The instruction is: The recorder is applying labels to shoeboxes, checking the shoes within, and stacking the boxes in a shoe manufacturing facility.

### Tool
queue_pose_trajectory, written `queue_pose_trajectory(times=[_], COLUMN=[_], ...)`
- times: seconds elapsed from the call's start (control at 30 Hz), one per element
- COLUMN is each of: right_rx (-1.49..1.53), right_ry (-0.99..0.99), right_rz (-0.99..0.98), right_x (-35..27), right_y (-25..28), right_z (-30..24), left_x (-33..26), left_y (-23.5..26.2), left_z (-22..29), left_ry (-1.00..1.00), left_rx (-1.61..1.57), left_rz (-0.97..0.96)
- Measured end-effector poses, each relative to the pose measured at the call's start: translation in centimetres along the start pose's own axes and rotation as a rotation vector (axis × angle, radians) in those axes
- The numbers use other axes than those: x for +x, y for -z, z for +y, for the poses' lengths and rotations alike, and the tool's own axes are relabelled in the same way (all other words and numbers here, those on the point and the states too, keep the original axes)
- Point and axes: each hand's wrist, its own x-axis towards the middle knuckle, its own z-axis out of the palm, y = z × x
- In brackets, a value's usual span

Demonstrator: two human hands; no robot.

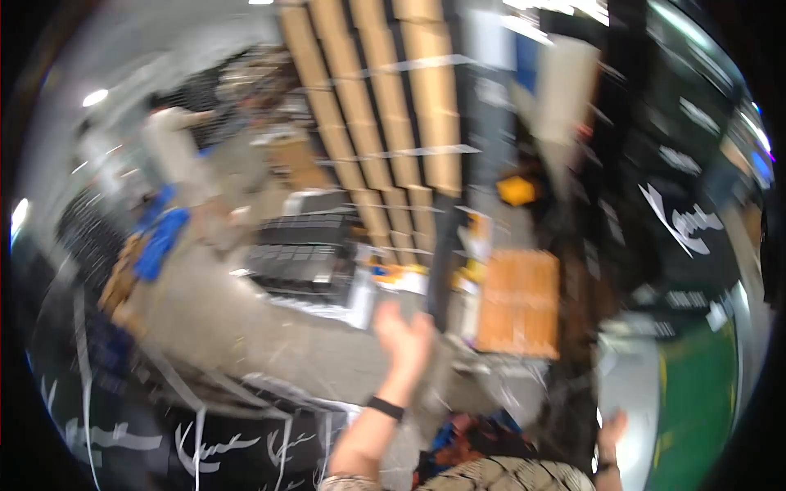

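My left hand (pixel 403 334) reaches forward in the middle, a dark band on its wrist. Its blurred fingers look apart, and nothing shows in them. Just beyond it is the foot of a tall stack of long tan and black pieces (pixel 352 90), bound with pale straps. A dark upright bar (pixel 445 262) stands right beside the fingers; whether they touch it I cannot tell. Low at the right, my right hand (pixel 612 430) is beside a white panel (pixel 634 385) with a green surface next to it. Motion smears its fingers.
Left of the stack are black stacked trays or boxes (pixel 299 254). An orange slatted bundle (pixel 517 303) stands right of centre. Black wrapped packages (pixel 221 446) line the near left, and more dark boxes (pixel 675 204) rise at the right. A person (pixel 176 147) stands at the far left near blue material (pixel 160 244).
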Motion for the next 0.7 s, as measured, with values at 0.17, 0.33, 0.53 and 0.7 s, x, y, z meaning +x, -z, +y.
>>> queue_pose_trajectory(times=[0.17, 0.33, 0.53, 0.7], right_rx=[0.044, -0.011, -0.047, -0.063], right_ry=[-0.024, -0.118, -0.136, -0.200], right_rz=[-0.223, -0.447, -0.468, -0.496], right_x=[-0.7, -0.5, -0.6, -0.1], right_y=[9.7, 12.2, 12.9, 12.9], right_z=[-10.7, -11.2, -12.1, -13.4], left_x=[4.7, 5.4, 6.0, 4.8], left_y=[-2.5, -7.8, -9.1, -7.9], left_z=[-2.9, -2.3, -2.7, -2.3], left_ry=[0.350, 0.430, 0.539, 0.560], left_rx=[-0.321, -0.474, -0.503, -0.525], left_rz=[-0.128, -0.288, -0.291, -0.319])
